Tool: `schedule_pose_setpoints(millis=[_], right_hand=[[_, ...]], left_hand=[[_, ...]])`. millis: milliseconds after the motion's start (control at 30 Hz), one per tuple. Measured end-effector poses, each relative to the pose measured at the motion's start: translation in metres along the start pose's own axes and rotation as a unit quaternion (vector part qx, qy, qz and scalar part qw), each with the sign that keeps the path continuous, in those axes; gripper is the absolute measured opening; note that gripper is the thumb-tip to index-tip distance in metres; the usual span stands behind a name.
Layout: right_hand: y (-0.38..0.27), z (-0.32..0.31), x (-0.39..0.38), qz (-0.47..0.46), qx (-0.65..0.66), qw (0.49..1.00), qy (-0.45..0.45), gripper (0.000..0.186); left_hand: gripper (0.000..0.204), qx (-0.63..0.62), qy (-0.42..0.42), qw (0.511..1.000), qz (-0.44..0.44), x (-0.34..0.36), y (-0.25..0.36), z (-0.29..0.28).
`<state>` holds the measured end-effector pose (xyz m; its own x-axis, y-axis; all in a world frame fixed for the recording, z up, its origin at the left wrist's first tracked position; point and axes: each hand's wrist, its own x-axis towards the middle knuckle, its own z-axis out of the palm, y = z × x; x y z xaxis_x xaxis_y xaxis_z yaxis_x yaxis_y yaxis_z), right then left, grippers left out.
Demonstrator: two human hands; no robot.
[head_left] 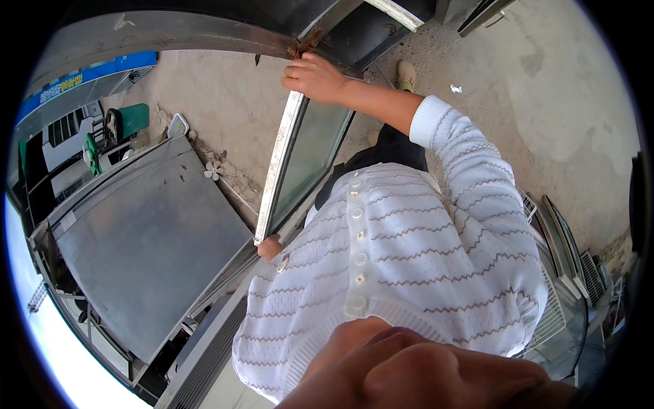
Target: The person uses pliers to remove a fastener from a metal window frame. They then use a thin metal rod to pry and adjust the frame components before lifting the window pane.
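Head view: the right hand [312, 77] is curled on the far end of a glass pane [306, 160]. The left hand [270, 247] touches the near end; its grip can't be told. The pane sits between them.

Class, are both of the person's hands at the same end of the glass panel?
No, the right hand is at one end of the glass panel and the left hand is at the other.

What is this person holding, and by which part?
A glass panel: the right hand grips its upper end in the picture; the left hand, partly hidden, seems to hold its lower end.
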<state>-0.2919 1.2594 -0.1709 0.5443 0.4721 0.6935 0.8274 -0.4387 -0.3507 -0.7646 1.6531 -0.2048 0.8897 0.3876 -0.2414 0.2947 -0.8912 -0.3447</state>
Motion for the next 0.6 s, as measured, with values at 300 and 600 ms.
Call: schedule_pose_setpoints(millis=[300, 600], right_hand=[[-0.01, 0.015, -0.017, 0.064, 0.014, 0.997, 0.033, 0.013], [-0.039, -0.019, -0.009, 0.292, 0.196, 0.914, 0.203, 0.01]], left_hand=[[0.018, 0.022, -0.037, 0.984, -0.172, 0.012, -0.002, 0.025], [0.019, 0.045, -0.01, 0.985, -0.165, 0.004, -0.032, 0.067]])
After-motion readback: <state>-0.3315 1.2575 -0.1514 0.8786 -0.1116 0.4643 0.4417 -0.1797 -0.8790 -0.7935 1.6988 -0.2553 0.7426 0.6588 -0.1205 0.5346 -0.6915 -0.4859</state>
